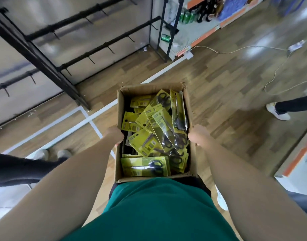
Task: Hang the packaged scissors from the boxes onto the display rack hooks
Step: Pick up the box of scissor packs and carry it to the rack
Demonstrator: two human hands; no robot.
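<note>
Two hands carry one open cardboard box (119, 108), and everything here is placed from that box. Far to its left, a black-clad leg of another person (18, 168) reaches in from the edge, with pale shoes (52, 153) on the wood-pattern floor (218, 94). Up and to the left of the box stands the black display rack (50, 65), its crossbars bearing short bare hooks (91, 60).

The left hand (114, 135) grips the box's left wall about halfway along; the fingers wrap over the outside and under, hidden from view, so I cannot tell how they lie (only the back of the hand and the knuckles show). Inside the box, just right of that hand, lie the packaged scissors (154, 129): many yellow cards in a loose, crisscrossed heap, black-handled pairs under clear blisters, one pack lying flat along the near wall. The packs are between the two hands, apart from the fingers, with the cardboard walls between.

The right hand (197, 135) holds the right wall in the same way, fingers out of sight behind the cardboard. The near end of the box sits against a green shirt (158, 209). Right of the box, a white cable (253, 49) trails over the floor, and another person's white shoe (278, 112) stands well apart.
</note>
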